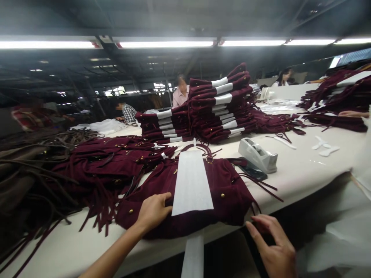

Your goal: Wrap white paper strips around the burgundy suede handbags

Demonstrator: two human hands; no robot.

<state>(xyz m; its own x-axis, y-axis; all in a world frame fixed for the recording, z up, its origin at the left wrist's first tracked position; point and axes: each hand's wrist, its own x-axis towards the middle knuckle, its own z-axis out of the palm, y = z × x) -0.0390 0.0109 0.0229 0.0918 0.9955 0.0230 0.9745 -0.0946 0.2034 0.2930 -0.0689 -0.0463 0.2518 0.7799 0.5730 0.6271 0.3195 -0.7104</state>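
Note:
A maroon bag (223, 181) with gold studs and thin straps lies flat at the table's front edge. Down its middle runs a white paper strip (193, 185); more white strip (193, 255) hangs below the table edge. My left hand (155, 210) rests on the bag's left front, fingers apart, thumb close to the strip's edge. Off the bag's lower right corner is my right hand (271, 235), fingers curved and apart, with nothing visible between them. A thin strap end hangs just above its fingertips.
A grey tape dispenser (257, 154) stands right of the bag on the cream table (301, 177), beside a dark flat object. Maroon bags are stacked behind (222, 104), left (98, 162) and far right (339, 92). Dark straps (34, 181) spread at left. Several people are beyond.

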